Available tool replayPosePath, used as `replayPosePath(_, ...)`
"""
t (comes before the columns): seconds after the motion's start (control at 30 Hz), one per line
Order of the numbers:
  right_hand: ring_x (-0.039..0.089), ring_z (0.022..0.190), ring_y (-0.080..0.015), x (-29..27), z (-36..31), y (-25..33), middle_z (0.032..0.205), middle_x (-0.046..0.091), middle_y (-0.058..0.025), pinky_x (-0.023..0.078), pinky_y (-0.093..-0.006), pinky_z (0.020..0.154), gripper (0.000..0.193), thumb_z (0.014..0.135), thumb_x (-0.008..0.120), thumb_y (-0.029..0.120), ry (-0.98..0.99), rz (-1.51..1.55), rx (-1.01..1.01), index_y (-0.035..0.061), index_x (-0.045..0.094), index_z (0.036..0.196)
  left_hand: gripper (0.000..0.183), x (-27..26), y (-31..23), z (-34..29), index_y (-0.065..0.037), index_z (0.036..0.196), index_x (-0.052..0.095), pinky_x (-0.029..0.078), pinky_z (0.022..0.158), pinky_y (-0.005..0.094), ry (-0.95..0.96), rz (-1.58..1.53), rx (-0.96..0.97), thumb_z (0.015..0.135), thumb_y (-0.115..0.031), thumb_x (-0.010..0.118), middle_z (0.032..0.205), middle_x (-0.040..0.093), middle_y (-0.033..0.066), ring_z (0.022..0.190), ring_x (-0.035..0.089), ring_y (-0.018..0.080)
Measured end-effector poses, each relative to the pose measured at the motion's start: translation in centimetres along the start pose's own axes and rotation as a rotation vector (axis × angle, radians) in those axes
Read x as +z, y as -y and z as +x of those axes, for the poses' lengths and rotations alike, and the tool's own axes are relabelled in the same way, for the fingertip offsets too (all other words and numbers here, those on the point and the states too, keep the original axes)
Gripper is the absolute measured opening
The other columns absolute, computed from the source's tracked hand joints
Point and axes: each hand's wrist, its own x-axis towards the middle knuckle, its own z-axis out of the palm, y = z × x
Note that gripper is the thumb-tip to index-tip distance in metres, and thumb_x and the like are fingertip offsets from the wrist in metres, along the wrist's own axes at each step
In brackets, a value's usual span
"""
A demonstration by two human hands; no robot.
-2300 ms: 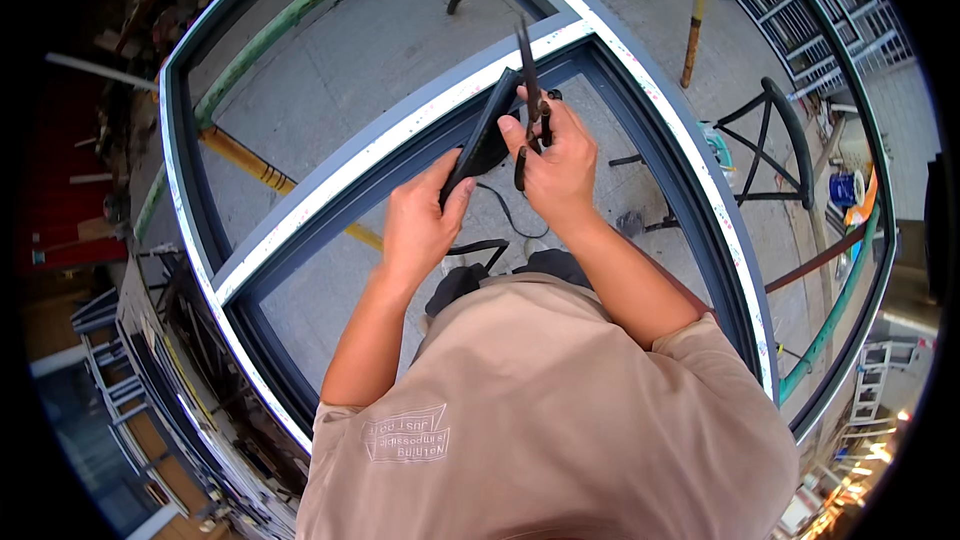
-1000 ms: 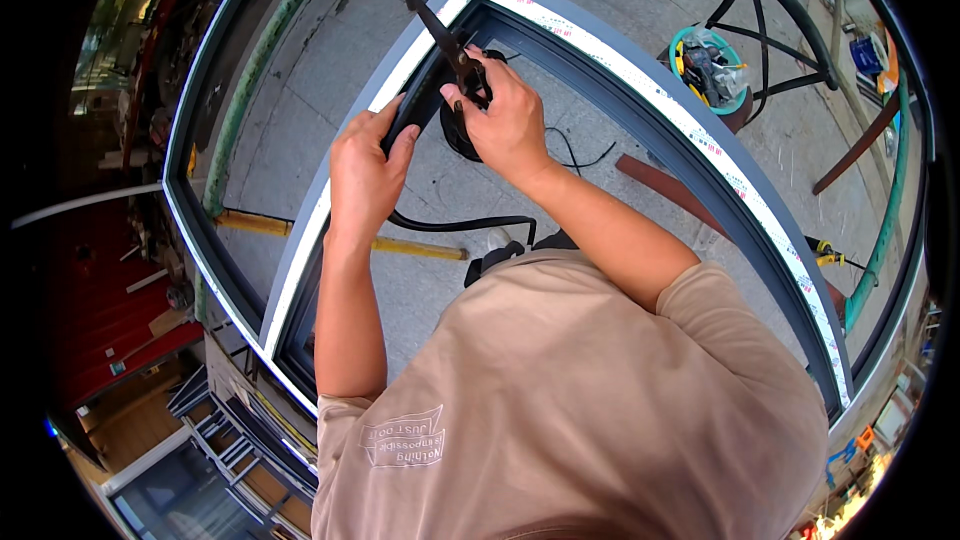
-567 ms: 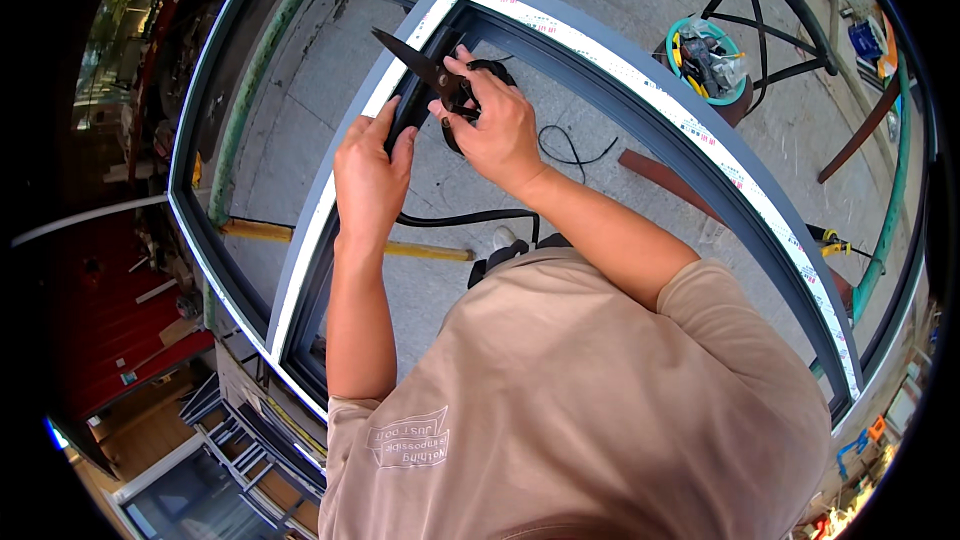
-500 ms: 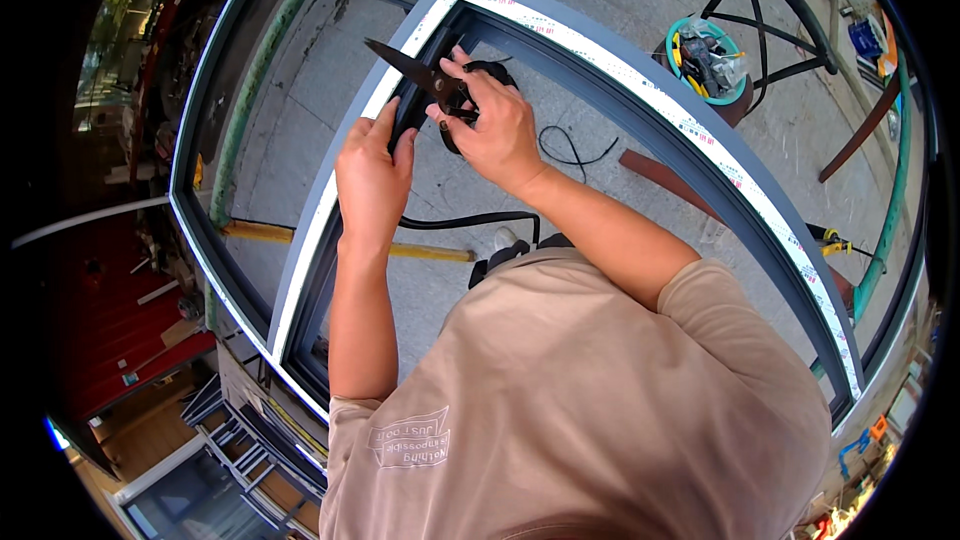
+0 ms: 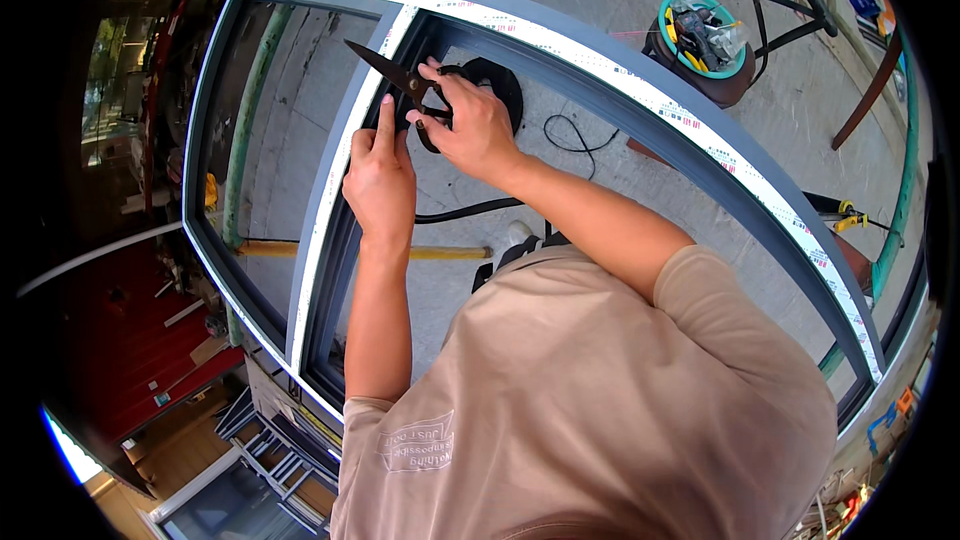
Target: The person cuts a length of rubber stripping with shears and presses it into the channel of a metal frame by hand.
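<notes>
The window frame (image 5: 615,68) lies flat and raised above the floor, with a green pipe (image 5: 243,140) passing below it; this height probably lets the person work its inner edge standing. White printed film covers its face, presumably to guard the finish.

The scissors (image 5: 380,62) are in the right hand (image 5: 475,132), over the crossbar (image 5: 318,230) near its upper joint with the outer frame. The right fingers are closed around the handles, and the blades point up and left across the crossbar, apparently carried together. This sideways hold appears to keep the tip off the channel while leaving the scissors ready.

The left hand (image 5: 380,180) bears on the channel side of the crossbar, index finger straight and its tip just below the blades. The left fingers sit close together; whether they pinch anything cannot be told, since the back of the hand hides it.

A black coil (image 5: 508,90) shows behind the right hand; its support is unclear. A black strip (image 5: 470,210) runs lower, toward the body.

Pose: left forearm nearly upright in view, wrist straight; right forearm slanting in from the right, elbow bent, palm turned inward.
</notes>
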Motion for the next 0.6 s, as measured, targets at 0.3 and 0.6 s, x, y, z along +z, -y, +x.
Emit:
replayPosePath(0.3, 0.075, 0.124, -0.0460, 0.0, 0.3, 0.2, 0.141, 0.075, -0.0264, 0.060, -0.0483, 0.102, 0.060, 0.097, 0.088, 0.023, 0.024, 0.124, 0.034, 0.0022, 0.067, 0.149, 0.049, 0.5, -0.6, -0.3, -0.021, 0.149, 0.078, 0.059, 0.065, 0.0447, -0.040, -0.033, -0.084, 0.101, -0.012, 0.083, 0.088, 0.069, 0.0081, 0.072, 0.073, 0.0293)
replayPosePath(0.6, 0.076, 0.112, -0.0488, -0.1, 0.5, 0.2, 0.125, 0.078, -0.0277, 0.061, -0.0476, 0.094, 0.059, 0.099, 0.087, 0.030, 0.004, 0.256, 0.141, 0.0005, 0.066, 0.145, 0.050, 1.2, -0.5, -0.4, -0.025, 0.148, 0.079, 0.058, 0.062, 0.0452, -0.108, -0.033, -0.064, 0.100, -0.010, 0.083, 0.087, 0.064, 0.0065, 0.067, 0.069, 0.0275)
